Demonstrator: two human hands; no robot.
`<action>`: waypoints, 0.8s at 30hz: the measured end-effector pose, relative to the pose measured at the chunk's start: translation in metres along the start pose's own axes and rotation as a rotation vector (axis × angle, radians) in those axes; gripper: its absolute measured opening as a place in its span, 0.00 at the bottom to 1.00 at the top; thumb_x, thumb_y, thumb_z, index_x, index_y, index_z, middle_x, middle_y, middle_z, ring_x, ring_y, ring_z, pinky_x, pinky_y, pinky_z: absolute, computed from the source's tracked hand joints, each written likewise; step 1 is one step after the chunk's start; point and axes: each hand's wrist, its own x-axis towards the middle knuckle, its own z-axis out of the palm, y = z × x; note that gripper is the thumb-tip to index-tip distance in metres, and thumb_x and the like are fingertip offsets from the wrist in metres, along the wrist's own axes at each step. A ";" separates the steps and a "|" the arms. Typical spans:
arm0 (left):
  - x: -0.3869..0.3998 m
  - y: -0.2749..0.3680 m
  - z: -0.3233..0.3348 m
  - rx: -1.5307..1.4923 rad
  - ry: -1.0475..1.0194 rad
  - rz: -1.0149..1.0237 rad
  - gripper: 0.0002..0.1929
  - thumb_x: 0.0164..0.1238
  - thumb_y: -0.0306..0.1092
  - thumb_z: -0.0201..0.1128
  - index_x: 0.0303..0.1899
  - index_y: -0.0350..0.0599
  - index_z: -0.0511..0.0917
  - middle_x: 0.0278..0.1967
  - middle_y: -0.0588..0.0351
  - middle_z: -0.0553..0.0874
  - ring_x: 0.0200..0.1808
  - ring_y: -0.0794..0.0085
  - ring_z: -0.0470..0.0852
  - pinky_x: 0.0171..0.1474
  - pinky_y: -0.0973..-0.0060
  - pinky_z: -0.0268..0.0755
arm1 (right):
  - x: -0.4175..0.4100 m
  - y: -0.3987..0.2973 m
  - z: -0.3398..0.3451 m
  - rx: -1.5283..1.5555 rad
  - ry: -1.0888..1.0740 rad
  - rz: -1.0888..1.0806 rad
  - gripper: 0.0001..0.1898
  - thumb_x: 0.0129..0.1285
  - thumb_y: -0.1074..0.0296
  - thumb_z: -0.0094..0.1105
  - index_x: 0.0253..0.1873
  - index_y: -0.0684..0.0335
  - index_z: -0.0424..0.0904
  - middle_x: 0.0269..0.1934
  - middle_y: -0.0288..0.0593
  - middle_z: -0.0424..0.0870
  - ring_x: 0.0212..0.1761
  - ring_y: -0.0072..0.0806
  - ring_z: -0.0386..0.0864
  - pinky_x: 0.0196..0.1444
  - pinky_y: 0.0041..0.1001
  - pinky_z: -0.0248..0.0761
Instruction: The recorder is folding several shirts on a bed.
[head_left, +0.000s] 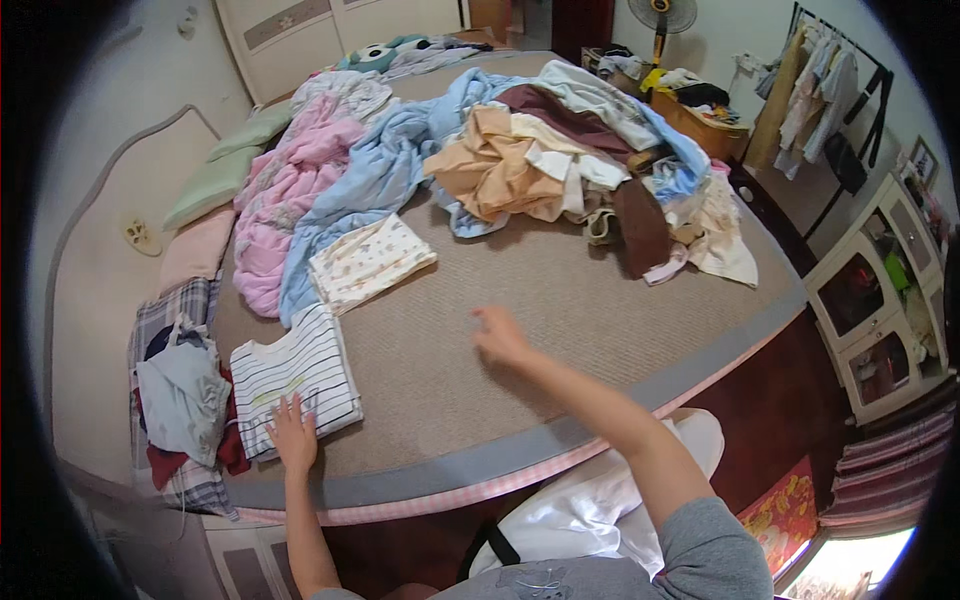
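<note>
My left hand (294, 435) lies flat, fingers spread, on the lower edge of a folded white shirt with dark stripes (292, 367). It presses on the cloth without gripping it. Over the woven bed mat (450, 382) is my right hand (501, 337), holding nothing, its index finger stretched out and the others partly curled. A folded cream cloth with small prints (375, 259) lies just beyond the striped shirt. Farther off, a heap of loose clothes includes a tan garment (502, 165) and a dark brown piece (641, 229).
Blue (390, 150) and pink quilts (300, 176) are bunched along the bed's left side, near green pillows (217, 180). A pale blue garment (184, 405) sits left of the striped shirt. A glass-door cabinet (877, 315) and a clothes rack (840, 41) stand at right.
</note>
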 end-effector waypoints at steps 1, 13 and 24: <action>-0.003 0.008 0.000 0.013 -0.061 -0.044 0.27 0.67 0.45 0.50 0.67 0.53 0.61 0.68 0.44 0.59 0.69 0.45 0.54 0.67 0.46 0.42 | 0.003 0.019 -0.027 -0.004 0.160 0.063 0.21 0.51 0.72 0.57 0.54 0.64 0.72 0.51 0.56 0.73 0.55 0.49 0.70 0.58 0.41 0.63; -0.061 0.179 0.001 -0.356 0.139 0.392 0.24 0.57 0.37 0.62 0.54 0.39 0.70 0.61 0.36 0.66 0.66 0.40 0.57 0.66 0.47 0.46 | 0.019 0.140 -0.250 -0.518 0.426 0.017 0.14 0.55 0.68 0.59 0.48 0.60 0.78 0.49 0.47 0.77 0.51 0.42 0.75 0.51 0.36 0.68; -0.070 0.307 0.027 -0.387 -0.022 0.571 0.26 0.57 0.46 0.59 0.54 0.41 0.72 0.60 0.39 0.68 0.65 0.45 0.60 0.65 0.47 0.48 | 0.051 0.111 -0.249 -0.129 0.594 0.093 0.21 0.54 0.66 0.59 0.54 0.65 0.70 0.48 0.51 0.77 0.50 0.41 0.75 0.54 0.34 0.67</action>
